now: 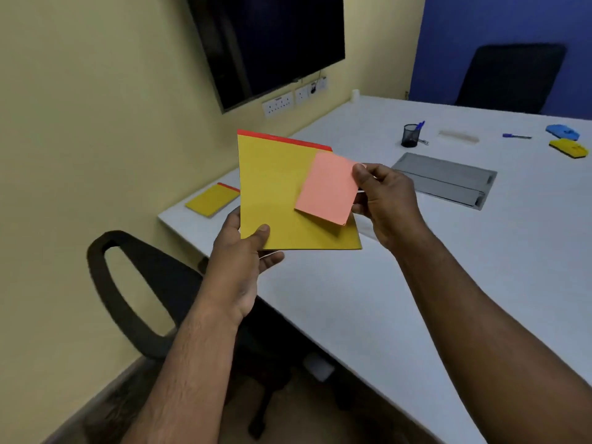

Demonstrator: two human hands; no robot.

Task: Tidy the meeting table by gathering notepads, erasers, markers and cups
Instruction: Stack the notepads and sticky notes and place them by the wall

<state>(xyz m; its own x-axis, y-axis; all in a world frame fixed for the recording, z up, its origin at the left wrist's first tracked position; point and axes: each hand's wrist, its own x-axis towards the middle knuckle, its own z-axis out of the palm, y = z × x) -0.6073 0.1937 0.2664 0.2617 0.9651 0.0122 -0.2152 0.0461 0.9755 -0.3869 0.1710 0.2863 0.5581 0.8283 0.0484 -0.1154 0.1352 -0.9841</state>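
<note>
Two pads are gathered so far, the large yellow red-edged paper notepad (pixel 282 193) gripped by the left hand (pixel 243 251) and the small pink paper sticky pad (pixel 326 190) pinched by the right hand (pixel 384 200), while a second yellow notepad (pixel 212 199) at nine o'clock and the blue eraser (pixel 563 131), yellow eraser (pixel 568 148) and blue marker (pixel 516 135) at two o'clock lie uncollected on the white worktop (pixel 416 267).

The pad (pixel 275 193) is yellow with a red top strip; the note (pixel 326 190) on it is salmon pink. A second pad (pixel 212 200) is yellow with a red edge. The table (pixel 352 299) is white, its hatch (pixel 445 177) grey. The cup (pixel 410 135) is black mesh, the pen (pixel 516 136) blue. One eraser (pixel 563 131) is blue, another (pixel 568 148) yellow. The walls are cream and blue; the chairs and screen are black.
</note>
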